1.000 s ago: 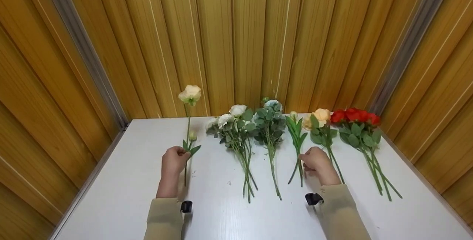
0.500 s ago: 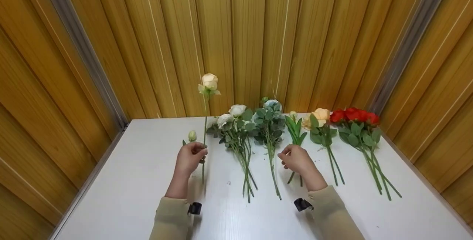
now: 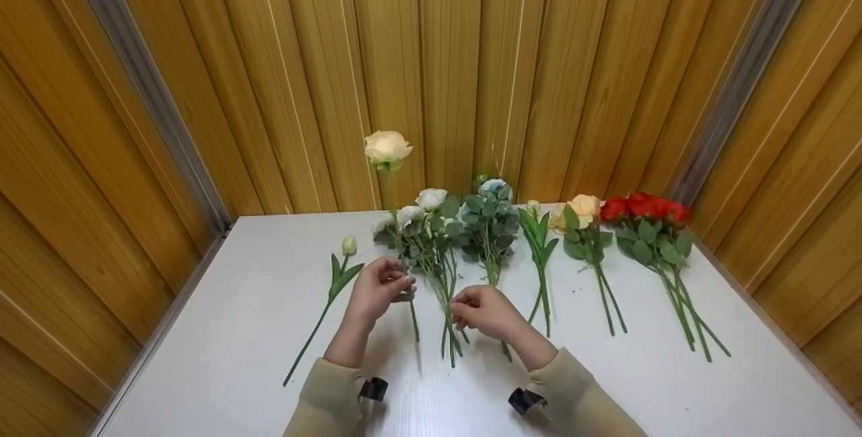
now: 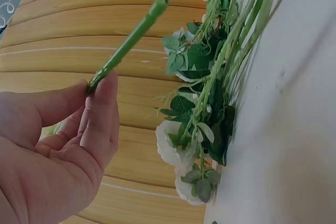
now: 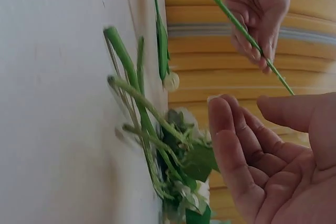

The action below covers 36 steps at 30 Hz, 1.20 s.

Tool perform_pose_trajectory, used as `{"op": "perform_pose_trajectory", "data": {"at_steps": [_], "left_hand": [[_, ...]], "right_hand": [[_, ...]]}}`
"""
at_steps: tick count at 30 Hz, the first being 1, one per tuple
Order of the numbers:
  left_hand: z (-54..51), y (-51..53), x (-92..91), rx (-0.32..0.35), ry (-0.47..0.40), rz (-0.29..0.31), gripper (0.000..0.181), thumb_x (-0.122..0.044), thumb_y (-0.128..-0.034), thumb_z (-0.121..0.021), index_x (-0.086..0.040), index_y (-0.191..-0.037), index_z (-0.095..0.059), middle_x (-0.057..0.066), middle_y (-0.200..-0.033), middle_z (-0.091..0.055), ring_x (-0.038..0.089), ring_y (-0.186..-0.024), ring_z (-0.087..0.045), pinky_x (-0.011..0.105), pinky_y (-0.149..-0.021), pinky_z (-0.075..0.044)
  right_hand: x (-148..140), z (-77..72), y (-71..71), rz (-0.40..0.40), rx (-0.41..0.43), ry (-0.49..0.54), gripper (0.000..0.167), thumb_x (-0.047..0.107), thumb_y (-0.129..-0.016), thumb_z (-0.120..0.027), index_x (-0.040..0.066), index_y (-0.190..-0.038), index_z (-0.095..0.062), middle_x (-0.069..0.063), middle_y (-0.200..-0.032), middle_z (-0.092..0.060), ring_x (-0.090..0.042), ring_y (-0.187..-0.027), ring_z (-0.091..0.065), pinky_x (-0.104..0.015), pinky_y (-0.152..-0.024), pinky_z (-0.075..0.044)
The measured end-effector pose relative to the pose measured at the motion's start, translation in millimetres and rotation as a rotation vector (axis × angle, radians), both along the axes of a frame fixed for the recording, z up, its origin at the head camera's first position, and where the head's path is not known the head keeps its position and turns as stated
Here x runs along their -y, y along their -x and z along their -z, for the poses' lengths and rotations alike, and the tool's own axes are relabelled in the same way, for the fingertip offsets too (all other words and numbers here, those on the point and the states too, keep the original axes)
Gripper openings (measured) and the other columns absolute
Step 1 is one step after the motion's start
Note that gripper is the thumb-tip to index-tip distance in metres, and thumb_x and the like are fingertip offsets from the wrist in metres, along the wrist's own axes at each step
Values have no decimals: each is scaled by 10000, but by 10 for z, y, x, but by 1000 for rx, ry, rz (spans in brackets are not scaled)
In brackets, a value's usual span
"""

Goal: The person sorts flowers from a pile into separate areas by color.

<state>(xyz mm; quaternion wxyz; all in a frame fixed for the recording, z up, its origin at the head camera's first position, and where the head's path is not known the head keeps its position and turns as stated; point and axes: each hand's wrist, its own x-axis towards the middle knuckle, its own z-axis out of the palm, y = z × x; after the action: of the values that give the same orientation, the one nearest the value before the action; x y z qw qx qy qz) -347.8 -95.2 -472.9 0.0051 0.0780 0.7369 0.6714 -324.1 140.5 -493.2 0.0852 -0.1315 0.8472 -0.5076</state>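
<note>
With thumb and fingers my left hand [image 3: 378,289] pinches the green stem of a cream rose [image 3: 388,147]. The bloom stands high before the wooden wall, and the left wrist view shows the stem's cut end [image 4: 157,6] pointing past the fingers. My right hand [image 3: 488,312] hovers over the lower stems of the white and blue-white bunches, fingers loosely bent. In the right wrist view a gap separates its thumb and fingers, with nothing held. White flowers [image 3: 431,199] lie just behind the hands. A pale tulip [image 3: 349,246] lies left of the left hand.
Rightward along the white table [image 3: 222,329] lie a blue-white flower bunch [image 3: 495,215], another tulip [image 3: 537,238], peach roses [image 3: 584,209] and red roses [image 3: 646,207]. Wooden panels [image 3: 451,73] rise behind the table's back edge.
My left hand has carried the cream rose rightward, away from the left tulip, which now shows whole. My right hand has moved left from the right tulip to the bunches' stems.
</note>
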Motion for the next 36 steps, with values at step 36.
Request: {"op": "perform_pose_trajectory", "data": {"at_steps": [36], "left_hand": [[41, 80, 158, -27, 377, -133, 203, -60, -958, -689, 51, -1128, -693, 161, -925, -736, 218, -802, -729, 295, -676, -592]], "right_hand": [[-73, -10, 47, 43, 63, 257, 129, 41, -1026, -594, -46, -1122, -598, -191, -930, -749, -168, -720, -751, -344, -682, -620]]}}
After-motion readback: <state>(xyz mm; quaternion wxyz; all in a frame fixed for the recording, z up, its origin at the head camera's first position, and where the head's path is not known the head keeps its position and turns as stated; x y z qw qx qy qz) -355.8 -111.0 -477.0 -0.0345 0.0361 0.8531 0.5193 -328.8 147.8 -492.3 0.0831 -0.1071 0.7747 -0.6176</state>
